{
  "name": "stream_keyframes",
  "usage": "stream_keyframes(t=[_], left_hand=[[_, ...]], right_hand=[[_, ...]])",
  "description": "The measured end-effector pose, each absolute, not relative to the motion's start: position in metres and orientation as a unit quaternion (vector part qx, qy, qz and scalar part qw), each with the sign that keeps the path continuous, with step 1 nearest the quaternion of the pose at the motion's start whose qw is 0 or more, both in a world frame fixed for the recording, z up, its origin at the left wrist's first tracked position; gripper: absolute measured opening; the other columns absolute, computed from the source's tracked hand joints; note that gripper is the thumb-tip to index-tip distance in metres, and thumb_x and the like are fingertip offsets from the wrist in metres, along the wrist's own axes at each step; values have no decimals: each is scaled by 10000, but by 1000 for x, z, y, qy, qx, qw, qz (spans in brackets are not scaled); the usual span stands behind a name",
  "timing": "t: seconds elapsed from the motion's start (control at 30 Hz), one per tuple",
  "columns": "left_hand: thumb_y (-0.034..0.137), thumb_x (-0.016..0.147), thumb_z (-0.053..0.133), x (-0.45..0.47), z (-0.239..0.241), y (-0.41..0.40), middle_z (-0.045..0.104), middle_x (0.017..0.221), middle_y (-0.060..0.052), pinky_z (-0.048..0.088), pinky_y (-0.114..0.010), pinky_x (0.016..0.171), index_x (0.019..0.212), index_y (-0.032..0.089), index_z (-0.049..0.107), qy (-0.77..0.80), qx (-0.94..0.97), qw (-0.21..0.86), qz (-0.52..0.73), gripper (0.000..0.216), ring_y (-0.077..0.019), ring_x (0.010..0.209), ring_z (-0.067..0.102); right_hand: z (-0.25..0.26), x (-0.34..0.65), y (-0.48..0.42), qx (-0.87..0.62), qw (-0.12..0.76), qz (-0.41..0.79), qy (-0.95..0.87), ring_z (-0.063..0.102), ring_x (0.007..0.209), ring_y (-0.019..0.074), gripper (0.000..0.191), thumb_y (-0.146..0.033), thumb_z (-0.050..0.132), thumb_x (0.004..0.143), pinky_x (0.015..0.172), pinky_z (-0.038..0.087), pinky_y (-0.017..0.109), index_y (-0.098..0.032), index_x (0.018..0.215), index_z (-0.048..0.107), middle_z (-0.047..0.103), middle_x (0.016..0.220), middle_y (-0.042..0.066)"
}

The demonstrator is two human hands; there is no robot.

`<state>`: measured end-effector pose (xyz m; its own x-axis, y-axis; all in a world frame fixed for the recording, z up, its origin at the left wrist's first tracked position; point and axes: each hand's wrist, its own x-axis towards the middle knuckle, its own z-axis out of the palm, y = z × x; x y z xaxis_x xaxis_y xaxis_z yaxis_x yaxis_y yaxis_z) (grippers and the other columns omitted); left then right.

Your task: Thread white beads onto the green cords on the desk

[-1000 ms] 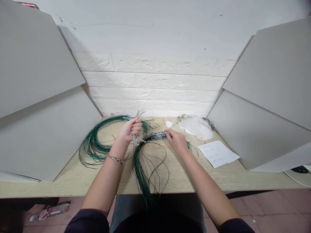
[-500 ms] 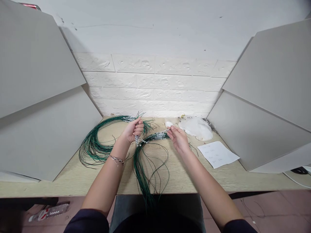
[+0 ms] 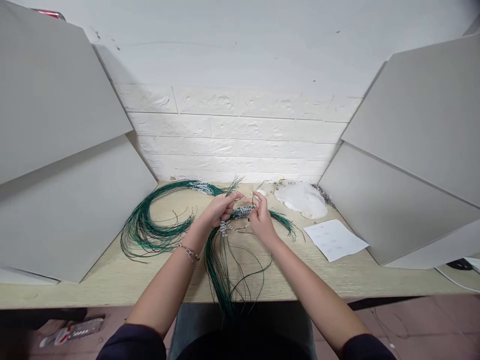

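Note:
My left hand (image 3: 222,208) is closed around a beaded section of green cords (image 3: 221,260) that hang off the table's front edge. My right hand (image 3: 259,218) pinches the end of a thin cord close beside the left, over a bundle of white and dark beads (image 3: 240,213). The two hands nearly touch. A second coil of green cords (image 3: 144,227), with beads at its far end, lies on the wooden table (image 3: 112,270) to the left.
A white plastic bag (image 3: 302,198) lies at the back right, with a slip of written paper (image 3: 335,239) in front of it. Grey boards (image 3: 67,150) lean in on both sides. A white brick wall stands behind. A plastic bottle (image 3: 71,331) lies on the floor.
My right hand has moved left and my left hand right, so they now meet above the beads. The held cord ends have come together.

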<state>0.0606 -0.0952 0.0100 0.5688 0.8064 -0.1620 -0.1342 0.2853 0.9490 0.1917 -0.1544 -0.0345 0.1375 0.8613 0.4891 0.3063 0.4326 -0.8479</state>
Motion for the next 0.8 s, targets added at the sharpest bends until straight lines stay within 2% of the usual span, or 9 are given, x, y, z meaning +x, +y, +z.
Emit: stream_keyframes(t=[0.1, 0.17, 0.23, 0.43, 0.53, 0.67, 0.8], left_hand=[[411, 675, 609, 68, 8, -101, 210, 446, 93, 64, -147, 294, 767, 126, 542, 338, 522, 709, 332, 307, -17, 325, 144], [431, 663, 613, 70, 7, -103, 216, 433, 88, 64, -154, 297, 620, 140, 464, 338, 523, 706, 337, 330, -14, 324, 143], [439, 651, 622, 71, 8, -104, 211, 430, 88, 63, -156, 300, 580, 147, 419, 334, 518, 708, 345, 362, -11, 327, 136], [432, 624, 651, 69, 9, -103, 226, 432, 95, 66, -153, 305, 834, 121, 548, 329, 522, 697, 366, 389, -13, 331, 139], [427, 602, 669, 69, 9, -103, 235, 412, 95, 68, -155, 304, 859, 109, 566, 335, 535, 691, 352, 421, -11, 325, 139], [425, 577, 687, 69, 12, -105, 232, 399, 95, 67, -162, 304, 855, 104, 575, 349, 547, 681, 341, 439, -16, 319, 148], [425, 600, 670, 70, 13, -106, 215, 402, 96, 80, -159, 307, 821, 99, 581, 361, 544, 674, 346, 404, -16, 325, 146]], right_hand=[[-35, 187, -157, -478, 554, 238, -639, 452, 462, 60, 436, -136, 300, 806, 544, 423, 231, -197, 1228, 207, 540, 1098, 96], [-36, 186, -157, -485, 537, 237, -649, 477, 461, 63, 397, -165, 300, 820, 558, 438, 243, -199, 1213, 254, 531, 1129, 101], [-37, 185, -157, -493, 524, 225, -657, 501, 474, 70, 356, -186, 302, 825, 568, 447, 251, -202, 1180, 329, 527, 1142, 92], [-38, 186, -158, -520, 485, 147, -688, 572, 620, 131, 317, -202, 312, 824, 639, 453, 272, -185, 1065, 517, 626, 878, 57], [-36, 184, -159, -519, 483, 122, -695, 576, 709, 147, 323, -170, 311, 809, 682, 446, 272, -170, 1021, 555, 624, 834, 54], [-34, 184, -160, -525, 468, 123, -701, 554, 674, 137, 348, -120, 305, 781, 660, 436, 254, -146, 1005, 570, 603, 743, 39], [-34, 186, -161, -515, 449, 104, -723, 534, 695, 141, 376, -88, 300, 762, 673, 426, 260, -148, 1028, 560, 588, 744, 40]])
